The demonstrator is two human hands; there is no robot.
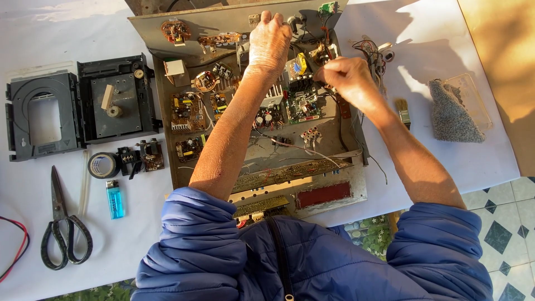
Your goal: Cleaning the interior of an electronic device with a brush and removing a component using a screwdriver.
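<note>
An opened metal chassis [262, 150] lies in the middle of the white table [446, 161], its lid [223, 22] tipped up at the far end so the insides are exposed; several small circuit boards sit on its floor, among them a green board [302, 106] near the far right corner and a brown board [186, 111] to the left; a bundle of loose wires [370, 53] spills over the right wall.

The left hand [268, 44] reaches across the chassis to the far edge, fingers curled down over the rim beside some dark knobs, apparently steadying the case; whether it pinches anything small there I cannot tell. The right hand [348, 78] hovers over the far right corner just beside the green board, fingers drawn together as if pinching a wire or small part, though what lies between them is hidden by the knuckles.

Further out, on the left, a grey disc tray [42, 117] and a dark drive housing [114, 100] lie side by side, set well apart from the chassis; nearer the person lie a roll of tape [103, 165], a blue lighter [115, 199] and scissors [64, 223], all within reach of the left arm; to the right, a small paintbrush [402, 111] rests just beside the chassis, and a grey cloth [450, 114] lies over a clear plastic tray [473, 97].
</note>
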